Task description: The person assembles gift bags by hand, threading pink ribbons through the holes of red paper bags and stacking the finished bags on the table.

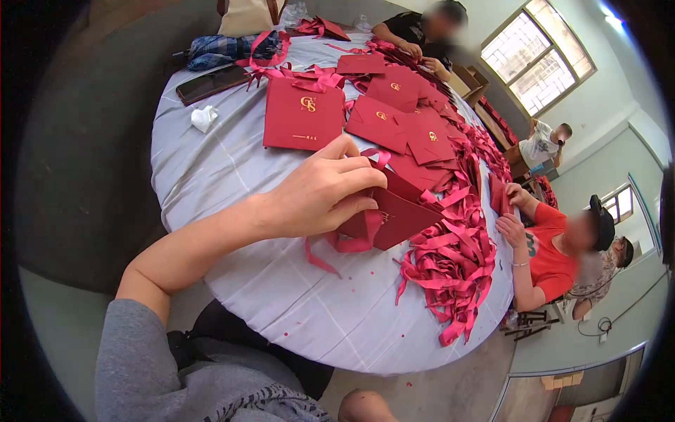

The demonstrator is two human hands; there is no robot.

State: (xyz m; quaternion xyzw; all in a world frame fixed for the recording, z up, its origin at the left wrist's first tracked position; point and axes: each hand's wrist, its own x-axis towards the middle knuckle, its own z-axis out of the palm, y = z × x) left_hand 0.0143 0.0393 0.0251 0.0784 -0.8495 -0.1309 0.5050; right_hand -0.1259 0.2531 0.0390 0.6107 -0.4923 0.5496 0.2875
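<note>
My left hand point(327, 186) reaches in from the left, its fingers closed on the upper edge of a dark red paper bag point(404, 218). The bag is tilted, and a pink ribbon point(358, 241) hangs beside it. Just beyond my fingers, an upright-looking red bag point(302, 112) with gold lettering lies on the white-covered table point(302, 295). More red bags with gold marks point(376, 123) overlap to its right. A heap of pink ribbons point(453, 271) lies right of the held bag. My right hand does not show.
A crumpled white tissue point(204, 118), a dark phone point(211, 84) and a folded blue umbrella point(221, 52) lie at the far left of the table. A person in red point(552, 246) handles red bags at the right; another in black point(411, 32) works at the far side.
</note>
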